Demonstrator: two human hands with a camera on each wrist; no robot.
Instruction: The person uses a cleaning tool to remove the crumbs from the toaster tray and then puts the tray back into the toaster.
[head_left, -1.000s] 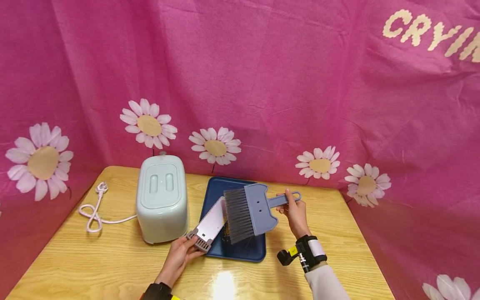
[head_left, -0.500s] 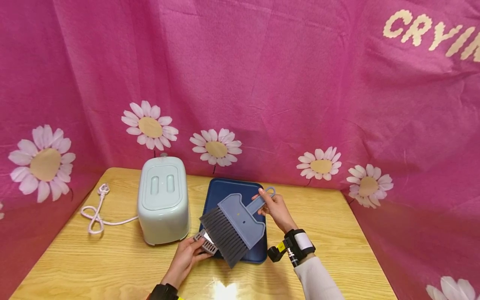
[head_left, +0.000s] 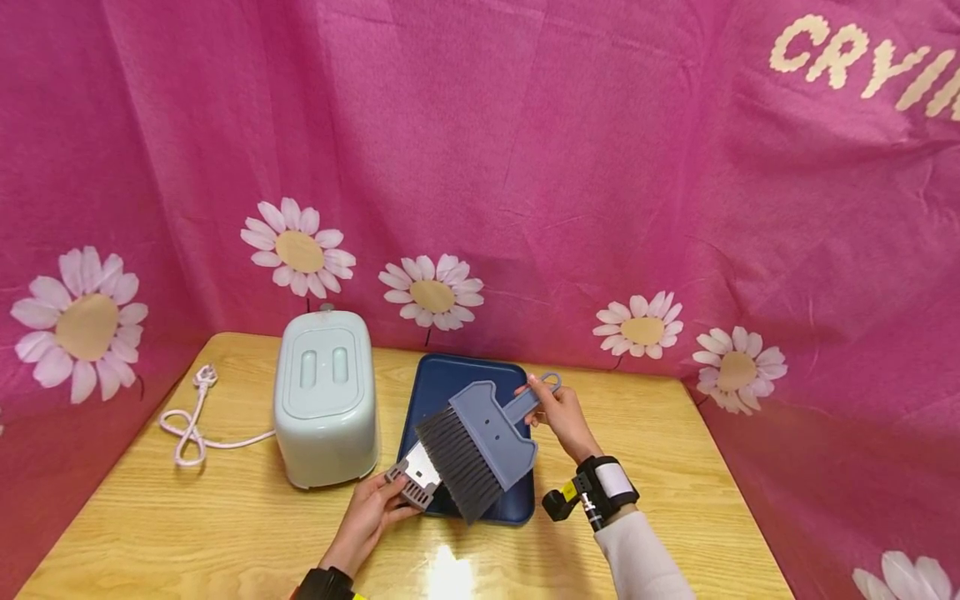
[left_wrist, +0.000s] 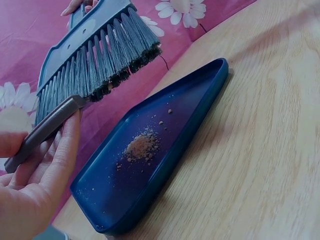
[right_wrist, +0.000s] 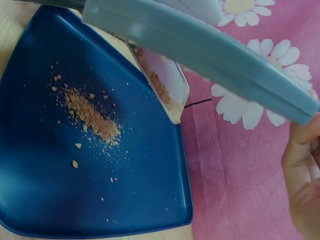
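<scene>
Left hand [head_left: 363, 518]: I pinch the crumb tray [head_left: 422, 468] over the near-left corner of the blue tray [head_left: 444, 377].
Right hand [head_left: 567, 422]: I grip the brush [head_left: 491, 438] by its handle.
Done: a crumb pile [left_wrist: 142, 146] lies mid-tray.
Remaining: leftover crumbs [right_wrist: 159, 87] inside, I think; bristles hide much.

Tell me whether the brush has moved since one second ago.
Yes: in the head view, the brush has shifted left against the blue tray, its bristles nearer the tray's near edge.
</scene>
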